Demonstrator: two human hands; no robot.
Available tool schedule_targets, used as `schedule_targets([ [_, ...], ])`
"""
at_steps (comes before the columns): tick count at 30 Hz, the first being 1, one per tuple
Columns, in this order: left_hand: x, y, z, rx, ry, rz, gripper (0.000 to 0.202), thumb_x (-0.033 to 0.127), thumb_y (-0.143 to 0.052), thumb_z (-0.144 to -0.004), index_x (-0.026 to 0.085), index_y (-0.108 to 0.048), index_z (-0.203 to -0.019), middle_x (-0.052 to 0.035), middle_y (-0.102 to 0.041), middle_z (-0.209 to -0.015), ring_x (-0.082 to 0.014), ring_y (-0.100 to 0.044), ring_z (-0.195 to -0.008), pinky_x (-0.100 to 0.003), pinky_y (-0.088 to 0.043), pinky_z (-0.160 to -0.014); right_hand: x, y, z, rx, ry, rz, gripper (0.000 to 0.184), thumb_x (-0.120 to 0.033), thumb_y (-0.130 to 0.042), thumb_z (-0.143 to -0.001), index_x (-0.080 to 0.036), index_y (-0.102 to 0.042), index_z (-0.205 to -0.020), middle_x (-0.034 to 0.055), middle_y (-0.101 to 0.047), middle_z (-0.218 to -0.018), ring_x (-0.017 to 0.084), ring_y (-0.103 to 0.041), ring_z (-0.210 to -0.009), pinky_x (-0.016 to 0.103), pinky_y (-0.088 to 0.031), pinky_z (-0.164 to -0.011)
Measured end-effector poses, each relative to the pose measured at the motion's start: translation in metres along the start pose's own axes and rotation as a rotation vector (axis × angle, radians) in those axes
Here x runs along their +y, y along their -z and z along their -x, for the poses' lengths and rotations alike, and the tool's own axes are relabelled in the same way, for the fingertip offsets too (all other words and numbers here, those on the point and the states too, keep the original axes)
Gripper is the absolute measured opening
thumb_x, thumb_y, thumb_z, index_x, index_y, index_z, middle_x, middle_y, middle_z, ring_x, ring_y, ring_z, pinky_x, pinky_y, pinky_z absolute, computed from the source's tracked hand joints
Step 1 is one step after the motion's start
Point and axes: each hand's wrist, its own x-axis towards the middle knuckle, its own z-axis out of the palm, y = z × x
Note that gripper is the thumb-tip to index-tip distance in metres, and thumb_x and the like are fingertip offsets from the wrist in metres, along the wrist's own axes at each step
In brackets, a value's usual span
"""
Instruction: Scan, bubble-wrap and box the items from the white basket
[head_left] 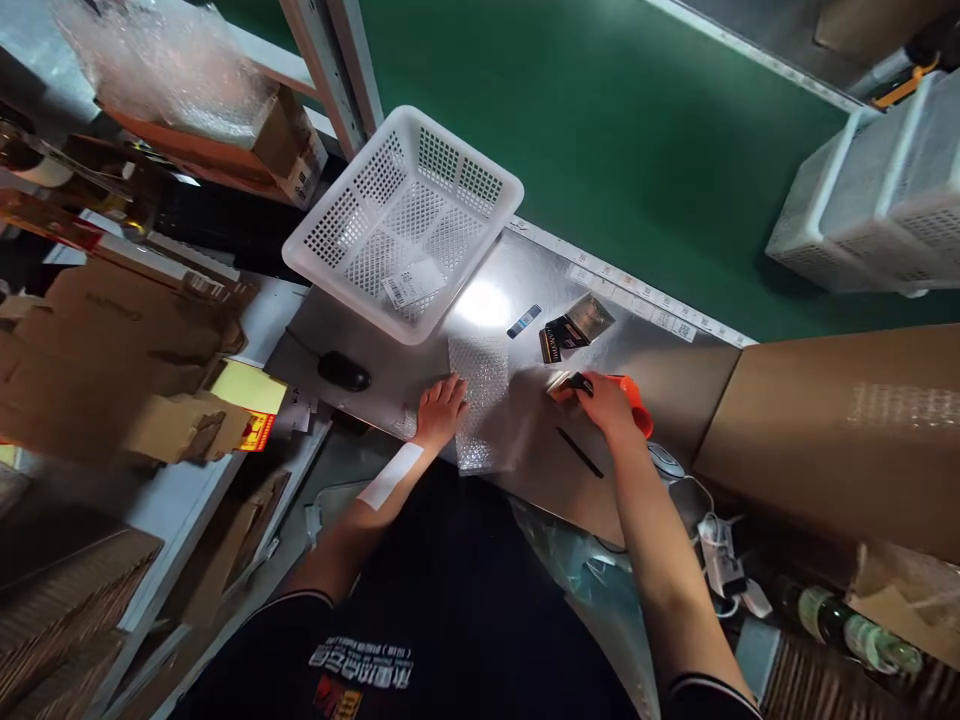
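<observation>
My left hand (441,408) lies with its fingers flat on the left edge of a sheet of bubble wrap (481,400) spread on the metal worktable (660,375). My right hand (604,402) is closed round an orange-handled tool (636,404) to the right of the sheet, its dark tip near a small flat item (559,381). Beyond, a few dark small packets (574,327) and a small blue label (523,321) lie on the table. A black pen (579,452) lies near my right wrist.
A white plastic basket (337,215) with a label inside stands at the table's back left. A black mouse (343,371) sits left of it. Green conveyor belt (637,130) runs behind, bearing another basket (885,190). A large cardboard box (840,420) stands right; flattened cartons (120,340) left.
</observation>
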Motion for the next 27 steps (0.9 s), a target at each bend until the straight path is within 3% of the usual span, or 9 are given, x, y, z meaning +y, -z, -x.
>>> schedule_targets([
  [3,0.001,0.006,0.0,-0.025,-0.023,-0.017,0.051,0.033,-0.056,-0.104,0.033,-0.063,-0.154,-0.0075,-0.054,-0.167,-0.0367,-0.053,-0.147,-0.053,-0.044,-0.119,-0.013,0.002,0.003,0.111,0.049,-0.019,0.044,-0.019,-0.053,-0.1,-0.01,-0.07,-0.14,0.0232,-0.071,-0.133,0.037,-0.068,-0.121,0.048,-0.054,-0.103],
  [5,0.001,0.009,0.002,-0.043,-0.039,-0.031,0.052,0.028,-0.055,-0.103,0.033,-0.064,-0.154,-0.0073,-0.054,-0.167,-0.0357,-0.053,-0.147,-0.053,-0.045,-0.119,-0.037,-0.001,-0.001,0.172,0.187,-0.076,0.045,-0.019,-0.055,-0.099,-0.015,-0.071,-0.141,0.0194,-0.071,-0.132,0.035,-0.068,-0.118,0.047,-0.056,-0.102],
  [9,0.001,0.01,0.003,-0.053,-0.047,-0.014,0.051,0.023,-0.052,-0.104,0.03,-0.065,-0.153,-0.0099,-0.057,-0.165,-0.0361,-0.054,-0.146,-0.054,-0.046,-0.118,-0.113,-0.014,-0.022,0.155,0.538,-0.142,0.048,-0.015,-0.057,-0.097,-0.023,-0.072,-0.142,0.0135,-0.072,-0.129,0.031,-0.065,-0.122,0.045,-0.057,-0.105],
  [12,-0.001,0.006,0.003,-0.061,-0.048,0.036,0.051,0.028,-0.054,-0.105,0.028,-0.064,-0.154,-0.0128,-0.058,-0.163,-0.0391,-0.054,-0.146,-0.056,-0.045,-0.118,-0.166,-0.025,-0.04,0.104,0.632,-0.077,0.051,-0.013,-0.053,-0.1,-0.022,-0.069,-0.148,0.0151,-0.07,-0.131,0.031,-0.063,-0.122,0.045,-0.056,-0.104],
  [14,-0.003,0.003,0.002,-0.061,-0.051,0.084,0.052,0.028,-0.056,-0.105,0.027,-0.062,-0.156,-0.0141,-0.059,-0.162,-0.0395,-0.053,-0.146,-0.056,-0.044,-0.119,-0.187,-0.031,-0.05,0.089,0.647,-0.028,0.052,-0.013,-0.049,-0.101,-0.021,-0.069,-0.149,0.0164,-0.07,-0.132,0.032,-0.062,-0.12,0.045,-0.055,-0.102],
  [21,-0.006,-0.001,0.002,-0.076,-0.055,0.175,0.051,0.03,-0.058,-0.105,0.029,-0.061,-0.156,-0.0111,-0.055,-0.166,-0.0366,-0.049,-0.148,-0.052,-0.04,-0.121,-0.197,-0.046,-0.071,0.089,0.659,-0.002,0.053,-0.012,-0.048,-0.099,-0.021,-0.071,-0.146,0.0161,-0.07,-0.129,0.033,-0.059,-0.117,0.046,-0.052,-0.102],
  [24,-0.005,0.002,0.001,-0.07,-0.06,0.204,0.05,0.029,-0.058,-0.105,0.029,-0.062,-0.155,-0.0103,-0.053,-0.168,-0.0367,-0.049,-0.148,-0.052,-0.04,-0.121,-0.201,-0.043,-0.07,0.073,0.646,-0.004,0.052,-0.012,-0.048,-0.098,-0.02,-0.071,-0.145,0.0164,-0.07,-0.13,0.033,-0.06,-0.119,0.046,-0.051,-0.105],
  [27,-0.005,0.006,0.002,-0.085,-0.087,0.162,0.05,0.031,-0.058,-0.106,0.027,-0.062,-0.155,-0.0119,-0.053,-0.167,-0.0373,-0.051,-0.147,-0.053,-0.041,-0.121,-0.195,-0.037,-0.059,0.118,0.62,-0.079,0.057,-0.017,-0.055,-0.097,-0.016,-0.062,-0.154,0.0186,-0.068,-0.139,0.035,-0.059,-0.127,0.05,-0.049,-0.112],
])
